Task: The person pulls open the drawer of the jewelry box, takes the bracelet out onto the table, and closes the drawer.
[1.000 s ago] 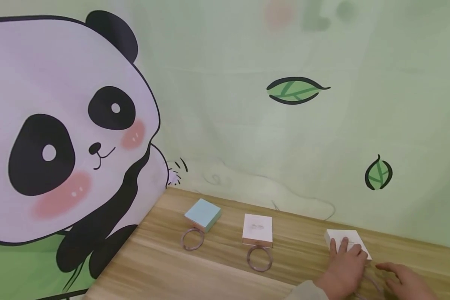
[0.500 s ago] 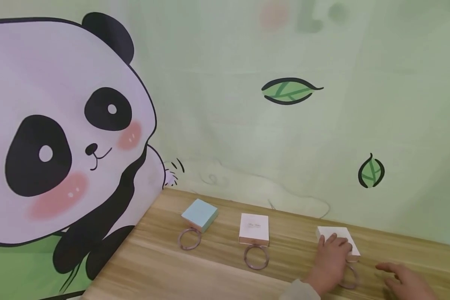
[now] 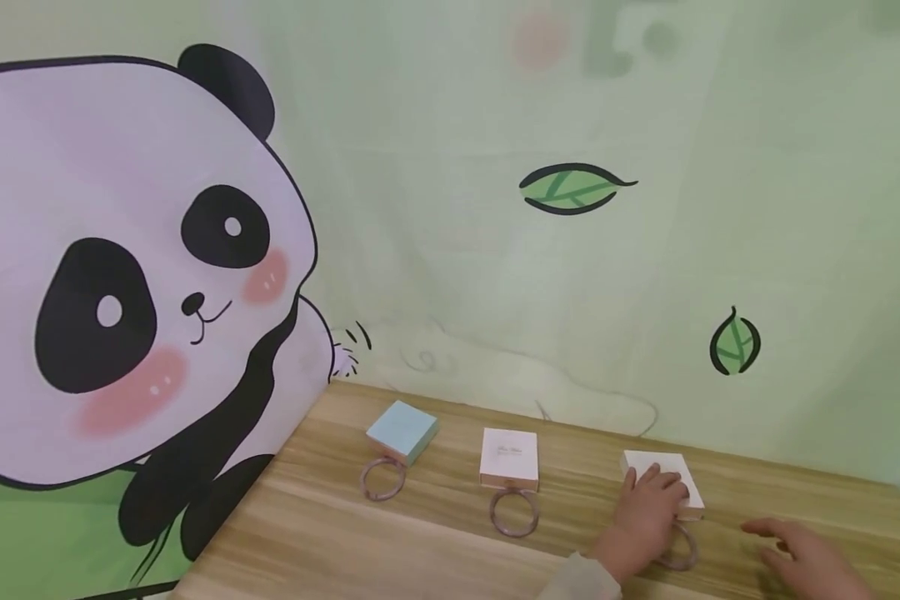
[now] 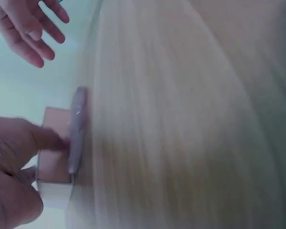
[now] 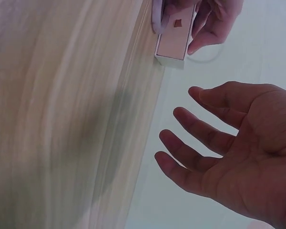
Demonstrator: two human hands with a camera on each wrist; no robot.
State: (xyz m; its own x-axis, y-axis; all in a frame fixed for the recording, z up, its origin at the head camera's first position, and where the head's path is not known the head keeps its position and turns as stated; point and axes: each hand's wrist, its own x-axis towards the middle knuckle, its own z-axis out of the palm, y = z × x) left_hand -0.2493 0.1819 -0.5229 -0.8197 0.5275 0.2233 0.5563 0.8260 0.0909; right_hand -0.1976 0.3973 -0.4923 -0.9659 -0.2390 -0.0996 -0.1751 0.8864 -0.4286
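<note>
My left hand (image 3: 637, 517) holds a small white box (image 3: 669, 461) at the right of the wooden table, fingers over its top. In the left wrist view its thumb lies against the box's pink front side (image 4: 56, 167), right at a mauve ring (image 4: 77, 129). This ring is partly behind the hand in the head view. The right hand (image 3: 806, 554) is to the right of the box, apart from it. The right wrist view shows its fingers (image 5: 207, 136) loosely bent, with nothing in them.
Farther left on the table (image 3: 330, 533) are a white box (image 3: 510, 457) with a mauve ring (image 3: 492, 515) before it, and a light blue box (image 3: 402, 428) with another ring (image 3: 362, 479). A green cloth backdrop (image 3: 450, 250) with a panda stands behind.
My left hand has slid the right-hand white box and its ring leftward, nearer the middle box. The right hand stays nearly in place. The head view has shifted slightly.
</note>
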